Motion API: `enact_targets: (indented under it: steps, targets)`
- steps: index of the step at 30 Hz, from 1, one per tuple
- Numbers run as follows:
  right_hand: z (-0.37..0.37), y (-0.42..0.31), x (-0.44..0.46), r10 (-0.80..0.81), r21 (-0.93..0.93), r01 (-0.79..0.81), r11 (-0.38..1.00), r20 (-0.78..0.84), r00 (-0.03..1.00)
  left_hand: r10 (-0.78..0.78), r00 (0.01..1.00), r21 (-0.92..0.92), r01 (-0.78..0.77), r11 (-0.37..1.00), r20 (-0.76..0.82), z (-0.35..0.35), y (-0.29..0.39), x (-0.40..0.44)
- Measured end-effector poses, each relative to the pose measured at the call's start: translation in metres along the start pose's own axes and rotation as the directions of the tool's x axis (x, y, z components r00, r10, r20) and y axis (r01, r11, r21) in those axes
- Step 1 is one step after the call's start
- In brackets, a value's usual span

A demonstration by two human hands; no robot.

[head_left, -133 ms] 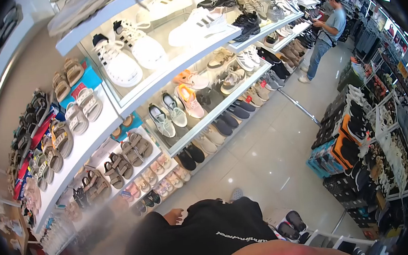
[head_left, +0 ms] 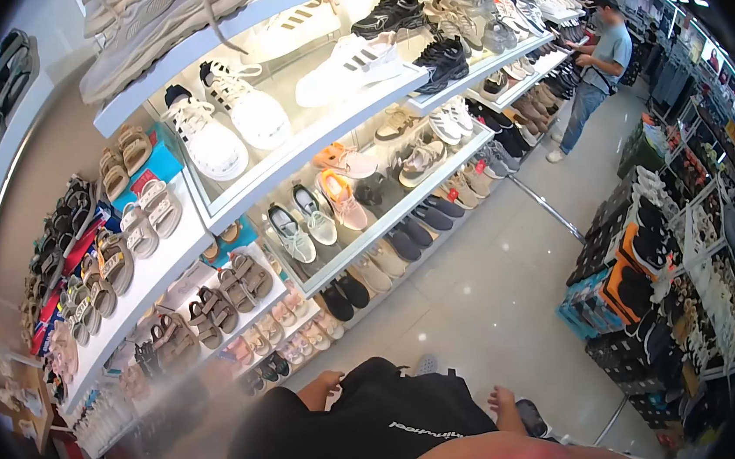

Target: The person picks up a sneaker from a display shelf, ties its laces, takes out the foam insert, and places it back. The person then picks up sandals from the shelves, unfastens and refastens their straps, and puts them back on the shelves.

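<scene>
At the lower left of the head view, my left hand (head_left: 328,381) is beside the black shirt (head_left: 358,423) I wear. Its fingers look loosely bent, with no held thing visible. My right hand (head_left: 500,398) shows on the other side of the shirt, over the tiled floor, fingers apart and holding nothing. Below that hand, a dark shoe (head_left: 533,418) is partly covered by my forearm. A grey clog with holes (head_left: 426,364) peeks out past the shirt's edge.
Lit shelves hold white sneakers (head_left: 206,134), grey sandals (head_left: 152,218) and other footwear along the left. Stacked boxes and shoes (head_left: 625,277) line the right. A metal rail (head_left: 547,207) lies near the floor. Farther along the aisle stands a person in a cap (head_left: 602,65).
My right hand has come into view at the lower right. My left hand has shifted slightly right and up. The view has tilted a little; the shelves appear shifted slightly.
</scene>
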State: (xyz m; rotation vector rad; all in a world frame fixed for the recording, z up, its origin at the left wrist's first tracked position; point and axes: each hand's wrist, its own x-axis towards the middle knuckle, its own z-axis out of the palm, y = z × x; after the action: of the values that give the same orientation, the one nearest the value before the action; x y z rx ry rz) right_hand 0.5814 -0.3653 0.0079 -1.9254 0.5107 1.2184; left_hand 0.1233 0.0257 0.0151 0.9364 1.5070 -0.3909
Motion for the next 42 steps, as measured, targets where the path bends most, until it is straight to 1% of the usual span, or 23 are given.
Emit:
enact_targets:
  steps: [1, 3, 5, 8, 11, 14, 17, 18, 20, 21, 23, 24, 25, 26, 28, 29, 30, 32, 34, 36, 38, 40, 42]
  targets:
    - [-0.004, -0.029, 0.014, -0.112, -0.076, 0.110, 0.991, -0.025, 0.993, 0.067, 0.998, 0.019, -0.067, 0.998, -0.002, 0.002, 0.020, -0.004]
    - [-0.003, -0.093, 0.030, -0.239, -0.111, 0.236, 0.965, -0.015, 0.971, 0.137, 0.989, -0.018, -0.138, 0.990, -0.055, 0.004, 0.062, -0.009]
    - [0.004, -0.155, 0.031, -0.346, -0.086, 0.342, 0.936, -0.034, 0.938, 0.198, 0.978, -0.034, -0.201, 0.979, -0.072, 0.010, 0.102, -0.012]
    - [0.027, -0.222, 0.034, -0.482, -0.068, 0.482, 0.874, 0.018, 0.876, 0.244, 0.966, -0.034, -0.247, 0.968, -0.088, 0.013, 0.132, -0.007]
    - [0.064, -0.254, 0.046, -0.564, -0.118, 0.570, 0.813, 0.086, 0.821, 0.137, 0.985, -0.040, -0.142, 0.989, -0.105, 0.009, 0.139, 0.001]
    - [0.104, -0.273, 0.039, -0.591, -0.145, 0.618, 0.773, 0.192, 0.784, -0.016, 0.996, -0.102, 0.008, 0.995, -0.082, -0.006, 0.129, 0.015]
    - [0.123, -0.299, 0.021, -0.497, -0.247, 0.584, 0.773, 0.335, 0.800, -0.196, 0.972, -0.125, 0.180, 0.976, -0.127, -0.019, 0.122, 0.028]
    - [0.124, -0.311, 0.020, -0.503, -0.260, 0.601, 0.756, 0.357, 0.787, -0.208, 0.970, -0.140, 0.191, 0.972, -0.122, -0.018, 0.126, 0.029]
    - [0.123, -0.340, 0.026, -0.540, -0.261, 0.625, 0.736, 0.331, 0.774, -0.237, 0.965, -0.180, 0.215, 0.960, -0.116, -0.027, 0.142, 0.033]
    - [0.120, -0.352, 0.034, -0.551, -0.266, 0.632, 0.728, 0.322, 0.770, -0.194, 0.974, -0.194, 0.169, 0.966, -0.116, -0.031, 0.153, 0.035]
    - [0.114, -0.385, 0.046, -0.646, -0.263, 0.691, 0.673, 0.245, 0.723, -0.137, 0.985, -0.259, 0.106, 0.960, -0.105, -0.033, 0.177, 0.047]
    - [0.115, -0.408, 0.040, -0.657, -0.284, 0.688, 0.668, 0.210, 0.725, -0.091, 0.991, -0.281, 0.062, 0.958, -0.093, -0.035, 0.188, 0.060]
    - [0.117, -0.430, 0.029, -0.667, -0.301, 0.685, 0.664, 0.176, 0.724, -0.043, 0.992, -0.294, 0.005, 0.956, -0.121, -0.039, 0.204, 0.064]
    - [0.122, -0.452, 0.022, -0.701, -0.275, 0.719, 0.638, 0.178, 0.690, 0.001, 0.989, -0.305, -0.046, 0.951, -0.147, -0.040, 0.224, 0.067]
    - [0.131, -0.489, 0.006, -0.755, -0.248, 0.776, 0.580, 0.192, 0.626, 0.165, 0.968, -0.306, -0.218, 0.927, -0.191, -0.042, 0.264, 0.053]
    - [0.138, -0.511, -0.004, -0.781, -0.240, 0.804, 0.544, 0.208, 0.589, 0.235, 0.939, -0.331, -0.311, 0.891, -0.250, -0.040, 0.291, 0.032]
    - [0.145, -0.531, -0.012, -0.798, -0.240, 0.829, 0.504, 0.237, 0.554, 0.332, 0.906, -0.317, -0.406, 0.857, -0.263, -0.042, 0.322, 0.000]
    - [0.166, -0.575, -0.029, -0.828, -0.230, 0.879, 0.418, 0.303, 0.473, 0.453, 0.841, -0.246, -0.525, 0.815, -0.296, -0.045, 0.370, -0.047]
    - [0.191, -0.621, -0.046, -0.834, -0.196, 0.921, 0.338, 0.391, 0.389, 0.659, 0.721, -0.157, -0.692, 0.705, -0.215, -0.054, 0.411, -0.103]
    - [0.221, -0.665, -0.086, -0.876, -0.055, 0.978, 0.203, 0.435, 0.207, 0.824, 0.542, -0.057, -0.839, 0.541, -0.162, -0.057, 0.448, -0.158]
    - [0.253, -0.708, -0.144, -0.883, 0.055, 0.998, 0.018, 0.468, -0.010, 0.892, 0.440, -0.031, -0.898, 0.439, -0.103, -0.059, 0.487, -0.250]
    - [0.285, -0.736, -0.223, -0.870, 0.196, 0.954, -0.225, 0.400, -0.288, 0.961, 0.232, -0.115, -0.970, 0.216, -0.150, -0.060, 0.512, -0.314]
    - [0.312, -0.756, -0.283, -0.796, 0.291, 0.857, -0.424, 0.331, -0.506, 0.970, -0.063, 0.149, -0.988, -0.028, -0.235, -0.071, 0.535, -0.346]
